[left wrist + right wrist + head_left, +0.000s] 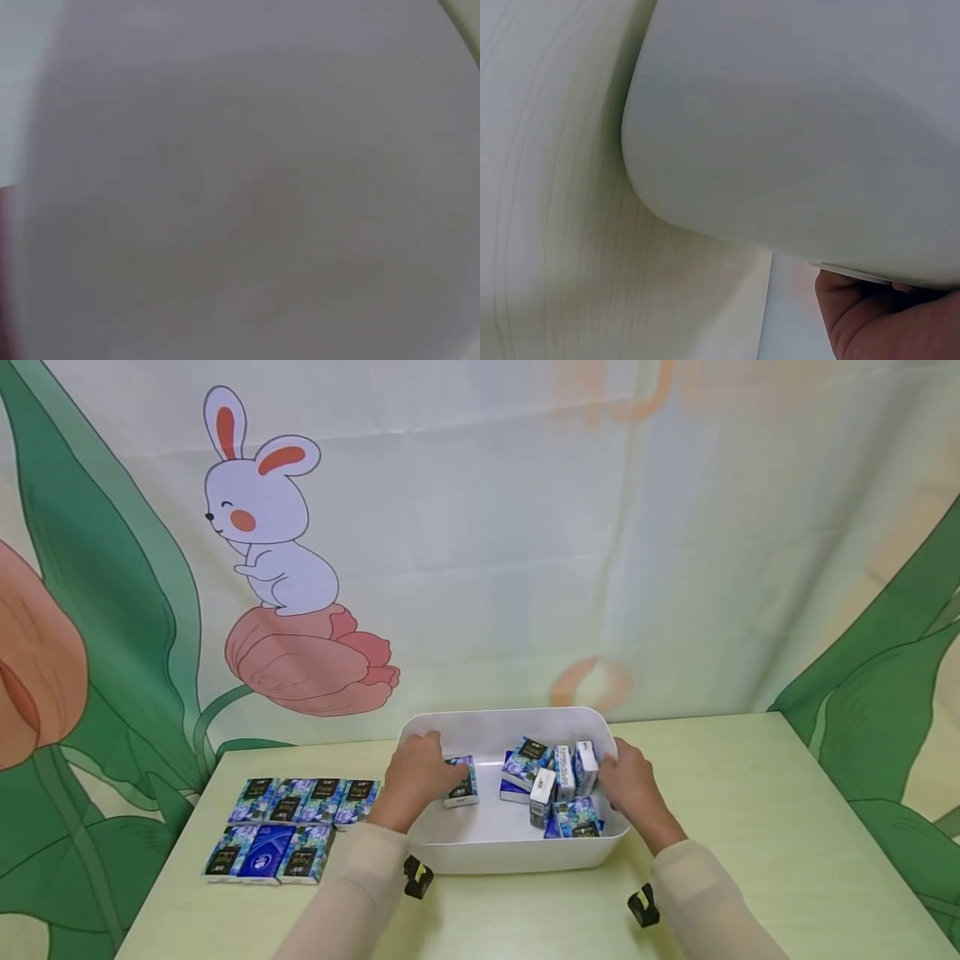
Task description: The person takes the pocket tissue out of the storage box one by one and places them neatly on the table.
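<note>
A white plastic bin (510, 856) stands on the table, with small packs inside. My left hand (422, 778) holds its left rim, the thumb reaching inward beside a flowered blue pack (463, 789). At the opposite end my right hand (630, 778) grips the right rim. In the right wrist view the fingers of the right hand (885, 319) curl at the rim, under the pale wall of the bin (780, 150). The bin wall (247, 180) fills most of the left wrist view, where the left hand's fingers are hidden.
Two rows of flowered packs (303, 802) lie flat to the left of the bin, a plain blue pack (266, 852) among them. Inside the bin, several packs (525, 762) are heaped at the right. Behind the table (780, 843) hangs a printed curtain (480, 568).
</note>
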A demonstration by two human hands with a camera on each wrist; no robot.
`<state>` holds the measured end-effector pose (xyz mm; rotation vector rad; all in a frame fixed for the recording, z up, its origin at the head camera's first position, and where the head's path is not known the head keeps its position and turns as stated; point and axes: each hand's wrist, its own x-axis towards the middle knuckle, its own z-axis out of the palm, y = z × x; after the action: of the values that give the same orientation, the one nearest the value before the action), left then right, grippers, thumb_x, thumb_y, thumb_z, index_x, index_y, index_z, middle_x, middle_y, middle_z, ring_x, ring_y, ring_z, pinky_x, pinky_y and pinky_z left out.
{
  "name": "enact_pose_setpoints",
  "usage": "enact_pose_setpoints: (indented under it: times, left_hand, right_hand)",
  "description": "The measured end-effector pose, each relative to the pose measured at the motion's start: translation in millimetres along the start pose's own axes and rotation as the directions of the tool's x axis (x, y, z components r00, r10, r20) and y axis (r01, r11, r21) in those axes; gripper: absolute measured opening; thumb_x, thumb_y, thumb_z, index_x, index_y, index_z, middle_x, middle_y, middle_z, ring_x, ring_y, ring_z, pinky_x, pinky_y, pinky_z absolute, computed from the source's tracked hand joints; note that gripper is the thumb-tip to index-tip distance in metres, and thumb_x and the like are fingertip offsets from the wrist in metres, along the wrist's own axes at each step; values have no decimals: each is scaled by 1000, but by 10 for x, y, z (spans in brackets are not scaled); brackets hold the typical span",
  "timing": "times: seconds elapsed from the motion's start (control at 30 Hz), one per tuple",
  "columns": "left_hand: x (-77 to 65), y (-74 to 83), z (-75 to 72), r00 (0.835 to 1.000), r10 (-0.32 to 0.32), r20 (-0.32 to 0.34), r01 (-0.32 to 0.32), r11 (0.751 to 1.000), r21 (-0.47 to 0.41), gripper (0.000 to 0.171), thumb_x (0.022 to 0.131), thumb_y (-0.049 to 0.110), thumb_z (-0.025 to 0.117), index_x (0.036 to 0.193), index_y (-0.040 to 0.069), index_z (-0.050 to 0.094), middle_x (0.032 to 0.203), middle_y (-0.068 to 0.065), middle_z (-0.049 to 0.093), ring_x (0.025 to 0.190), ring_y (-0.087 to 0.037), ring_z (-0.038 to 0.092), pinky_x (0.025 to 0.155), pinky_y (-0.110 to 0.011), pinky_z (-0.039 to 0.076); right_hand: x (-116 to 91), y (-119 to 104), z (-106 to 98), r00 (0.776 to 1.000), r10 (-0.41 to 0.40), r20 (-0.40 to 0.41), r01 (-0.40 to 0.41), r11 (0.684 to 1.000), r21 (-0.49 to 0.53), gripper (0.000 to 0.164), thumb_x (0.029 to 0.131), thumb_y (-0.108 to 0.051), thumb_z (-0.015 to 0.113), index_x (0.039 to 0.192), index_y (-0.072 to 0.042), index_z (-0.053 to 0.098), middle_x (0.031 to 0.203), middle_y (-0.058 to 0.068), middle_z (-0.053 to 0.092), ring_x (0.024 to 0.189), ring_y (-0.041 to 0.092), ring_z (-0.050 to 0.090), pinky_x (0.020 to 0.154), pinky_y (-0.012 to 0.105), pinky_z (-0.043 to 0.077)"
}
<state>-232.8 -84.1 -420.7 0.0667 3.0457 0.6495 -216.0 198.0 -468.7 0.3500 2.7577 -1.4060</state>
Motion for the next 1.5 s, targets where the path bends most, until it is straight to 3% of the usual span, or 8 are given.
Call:
enact_pose_setpoints:
  times: [0.1,0.27,0.37,0.63,0.77,0.93,1.23,1.5]
  left_hand:
    - [63,4,118,997,-32,77,33,999,-16,47,82,32,81,108,-3,64,91,-13,64,80,-27,57,74,-43,53]
    - [129,-25,274,963,-94,252,104,994,-24,61,82,38,83,122,-3,61,103,-13,64,86,-27,58,86,-47,53]
    - [152,-27,354,950,-87,300,84,996,23,62,84,41,81,122,-3,61,99,-13,64,85,-26,58,81,-44,54]
    - [113,91,445,978,-8,208,-37,977,210,54,80,38,86,108,-1,62,84,-10,61,72,-24,58,72,-42,56]
    - [84,83,422,971,8,238,-54,981,188,55,77,27,87,116,-1,60,90,-12,63,76,-26,58,75,-43,55]
    - [0,44,343,973,19,232,-51,990,130,55,78,35,85,119,5,64,89,-7,62,77,-25,57,68,-41,51]
    - [-423,-36,-105,989,151,5,-151,988,27,61,79,39,76,129,6,65,106,-12,69,85,-26,63,71,-45,53]
    - [-636,-414,-520,990,88,-114,-94,994,-48,62,81,34,70,137,7,62,120,-18,68,86,-28,63,65,-44,51]
  right_hand:
    - [-3,4,-5,1000,2,-4,-2,1000,1,40,103,-11,40,138,7,50,124,35,58,85,39,65,51,34,53]
    - [-9,-4,-13,1000,-2,0,2,1000,3,40,103,-11,40,137,7,50,123,34,59,83,37,65,50,33,52]
    - [-13,-5,-34,1000,-6,-13,6,1000,-7,40,102,-11,39,136,7,50,122,34,59,80,37,65,49,33,52]
    - [-21,5,-82,1000,-5,-16,5,1000,-10,42,101,-9,38,139,8,48,123,36,58,77,36,65,49,33,52]
    - [-3,20,-56,1000,-3,-18,2,1000,-12,43,101,-9,39,141,8,47,123,36,58,79,37,66,50,33,53]
    - [13,25,-2,1000,-15,-24,14,999,-31,41,101,-9,40,137,7,51,120,35,60,81,39,66,49,34,53]
    - [5,-37,-25,999,-22,-28,21,999,-46,38,101,-9,40,132,8,53,116,34,61,79,38,66,49,34,52]
    - [9,-24,-15,1000,-11,-26,10,999,-36,38,101,-10,40,133,7,53,117,34,61,79,39,66,49,35,52]
